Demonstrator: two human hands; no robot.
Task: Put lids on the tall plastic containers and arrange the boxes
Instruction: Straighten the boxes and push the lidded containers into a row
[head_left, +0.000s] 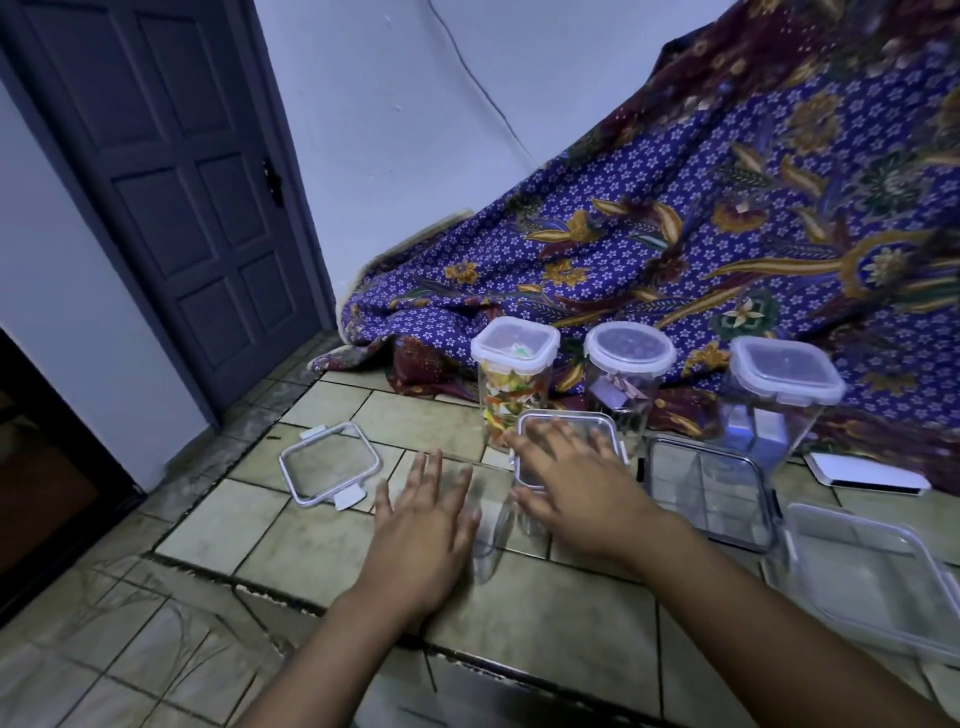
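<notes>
**Tall container under a flat palm, lid not yet proven shut**

The tall container (496, 525) stands near the front edge of the tiled counter (322, 551), about midway along it, with its lid (592, 420) on top. The right hand (576, 488) lies flat on that lid, fingers straight and spread, gripping nothing. The left hand (421, 525) is just beside the clear wall, fingers likewise straight and apart, holding nothing. Whether it touches the wall I cannot tell.

The biggest risk is a tip. The container is narrow and looks nearly empty, so an off-centre push could topple it toward the front edge or against the flat box (711, 488) on its right. Next, the lid may seat crooked. If one side drops in and the clips are left loose, it could lift again when the palm comes away. Last, the loose lid (330, 462) lies close to the left edge, where a sweep of the left forearm could knock it off.

The patterned cloth (701, 234) hides whatever lies along the back edge. The clear box (872, 571) at the right edge is cut off by the frame. Of the three lidded containers (514, 384) at the back, the two right-hand ones are too dim to read inside. The white flat thing (867, 473) by the cloth I cannot identify. The palm covers most of the lid, so its clips are largely unseen.
</notes>
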